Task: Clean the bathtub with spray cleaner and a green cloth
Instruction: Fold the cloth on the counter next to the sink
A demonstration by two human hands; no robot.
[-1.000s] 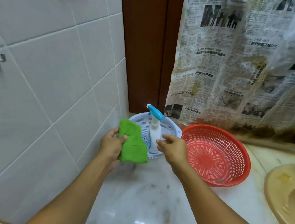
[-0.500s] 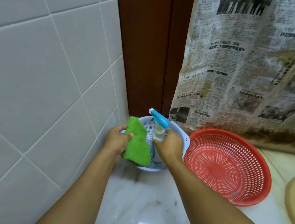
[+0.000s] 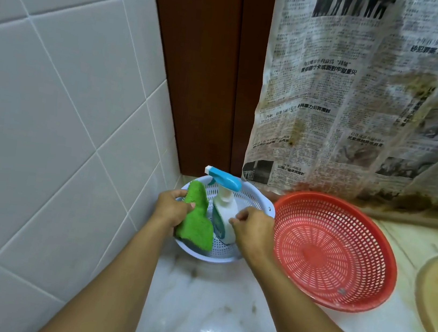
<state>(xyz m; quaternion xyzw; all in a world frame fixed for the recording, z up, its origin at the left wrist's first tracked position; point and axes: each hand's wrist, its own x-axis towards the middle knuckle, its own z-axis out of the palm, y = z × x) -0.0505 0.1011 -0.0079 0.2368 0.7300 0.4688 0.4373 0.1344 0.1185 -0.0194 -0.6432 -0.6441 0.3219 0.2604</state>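
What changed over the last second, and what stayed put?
The left hand, gripping the cloth, lowered it into the blue basket. The right hand closed in on the bottle; its curled fingertips now sit at the bottle's side, grip unclear. The bottle stayed upright in the blue basket; the red basket stayed beside it.

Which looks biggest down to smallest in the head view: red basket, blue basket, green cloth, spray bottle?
1. red basket, clearly the largest.
2. blue basket, though partly hidden.
3. green cloth and spray bottle: they look about alike, and the cloth is bunched, so I won't rank one over the other.
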